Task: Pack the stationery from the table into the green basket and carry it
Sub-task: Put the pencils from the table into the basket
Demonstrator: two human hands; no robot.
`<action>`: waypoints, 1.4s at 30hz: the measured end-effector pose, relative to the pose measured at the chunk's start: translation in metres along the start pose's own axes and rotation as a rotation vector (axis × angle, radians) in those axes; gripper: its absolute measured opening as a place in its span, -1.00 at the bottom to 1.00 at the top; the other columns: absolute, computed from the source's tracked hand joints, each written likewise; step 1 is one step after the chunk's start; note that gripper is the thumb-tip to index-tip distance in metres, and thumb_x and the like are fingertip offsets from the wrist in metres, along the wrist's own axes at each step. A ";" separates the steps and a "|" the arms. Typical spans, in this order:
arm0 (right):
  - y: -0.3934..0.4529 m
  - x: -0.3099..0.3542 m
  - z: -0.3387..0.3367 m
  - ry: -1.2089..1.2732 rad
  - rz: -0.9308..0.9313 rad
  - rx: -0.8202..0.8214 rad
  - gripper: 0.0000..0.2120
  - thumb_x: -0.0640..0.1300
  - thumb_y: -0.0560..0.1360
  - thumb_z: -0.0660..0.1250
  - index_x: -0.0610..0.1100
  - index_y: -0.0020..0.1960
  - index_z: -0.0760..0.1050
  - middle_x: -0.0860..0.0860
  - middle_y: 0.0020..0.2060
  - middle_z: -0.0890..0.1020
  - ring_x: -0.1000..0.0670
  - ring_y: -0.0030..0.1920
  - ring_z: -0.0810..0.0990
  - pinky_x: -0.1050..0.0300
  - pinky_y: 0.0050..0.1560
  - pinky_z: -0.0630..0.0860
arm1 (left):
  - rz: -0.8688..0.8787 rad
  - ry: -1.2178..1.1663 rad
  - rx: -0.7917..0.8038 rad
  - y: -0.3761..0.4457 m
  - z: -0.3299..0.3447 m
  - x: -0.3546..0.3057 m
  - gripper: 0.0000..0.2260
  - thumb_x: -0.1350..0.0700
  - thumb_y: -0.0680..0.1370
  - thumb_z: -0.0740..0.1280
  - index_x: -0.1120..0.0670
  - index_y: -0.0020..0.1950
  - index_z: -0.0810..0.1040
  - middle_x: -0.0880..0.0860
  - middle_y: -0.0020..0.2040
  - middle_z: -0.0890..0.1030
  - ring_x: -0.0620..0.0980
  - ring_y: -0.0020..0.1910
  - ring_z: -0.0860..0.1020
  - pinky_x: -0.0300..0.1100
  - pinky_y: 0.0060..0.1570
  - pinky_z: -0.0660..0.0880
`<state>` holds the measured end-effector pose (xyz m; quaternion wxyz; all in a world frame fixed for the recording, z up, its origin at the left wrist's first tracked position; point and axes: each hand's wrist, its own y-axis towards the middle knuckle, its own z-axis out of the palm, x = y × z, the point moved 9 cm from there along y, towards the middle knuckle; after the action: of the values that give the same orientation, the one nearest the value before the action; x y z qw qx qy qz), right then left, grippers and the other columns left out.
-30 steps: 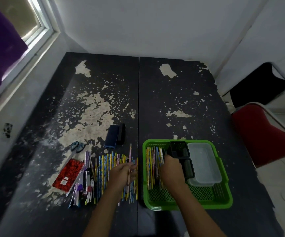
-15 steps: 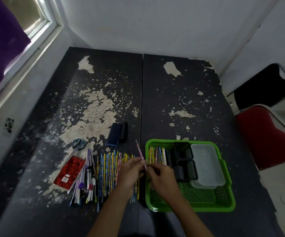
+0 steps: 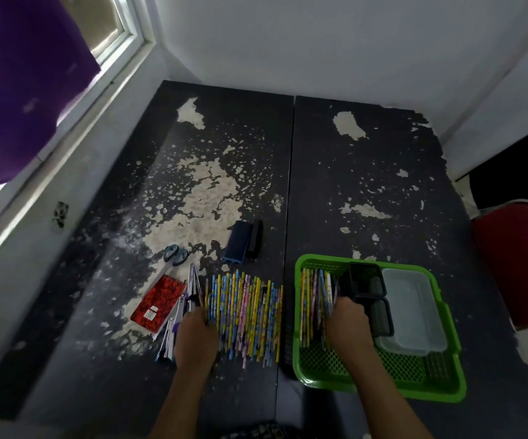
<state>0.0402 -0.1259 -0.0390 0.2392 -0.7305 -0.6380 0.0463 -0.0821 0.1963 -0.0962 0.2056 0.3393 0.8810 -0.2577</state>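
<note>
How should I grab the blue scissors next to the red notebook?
Pinch the scissors at the blue loops, coming from above on the far side. The loops lie flat and bare on the table, while the blades run toward the red notebook and seem tucked at its edge, so the handle end is probably easiest.

Both bare forearms reach forward from the bottom edge of the view, roughly parallel and well apart. The left hand [image 3: 195, 335] is seen from its back, palm turned down, knuckles uppermost, with the fingers bent forward and under so that their tips are hidden; whether they grip anything cannot be told. The right hand [image 3: 348, 324] is also palm down, wrist straight, its fingers curled downward out of sight; what they hold, if anything, cannot be made out.
</note>
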 end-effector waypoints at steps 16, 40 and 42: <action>-0.033 0.012 -0.003 0.164 -0.110 -0.063 -0.84 -0.11 0.54 0.36 -0.22 -0.03 0.59 -0.13 -0.21 0.67 -0.14 -0.21 0.64 0.07 -0.22 0.51 | -0.044 0.046 0.049 -0.004 0.006 -0.010 -0.84 0.28 0.57 0.37 0.13 0.08 0.45 -0.09 -0.29 0.42 -0.21 -0.39 0.37 -0.35 -0.49 0.19; -0.044 0.014 0.007 0.284 -0.093 -0.048 -0.80 0.00 0.53 0.41 -0.10 0.06 0.65 -0.03 -0.06 0.71 -0.09 -0.03 0.67 0.04 -0.02 0.58 | -0.057 -0.019 0.055 -0.005 0.012 0.000 -0.88 0.27 0.52 0.41 0.21 0.03 0.53 -0.01 -0.24 0.50 -0.07 -0.29 0.51 -0.25 -0.40 0.38; -0.044 0.014 0.006 0.280 -0.091 -0.050 -0.82 0.00 0.53 0.41 -0.09 0.01 0.65 -0.02 -0.08 0.70 -0.09 -0.04 0.67 0.01 -0.01 0.59 | -0.049 -0.015 0.037 -0.005 0.012 0.002 -0.92 0.29 0.51 0.40 0.18 -0.06 0.52 0.01 -0.26 0.52 -0.07 -0.32 0.52 -0.22 -0.42 0.42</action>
<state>0.0001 -0.1075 -0.0227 0.3092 -0.7059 -0.6318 -0.0827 -0.0850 0.1874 -0.1050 0.1997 0.3196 0.8825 -0.2814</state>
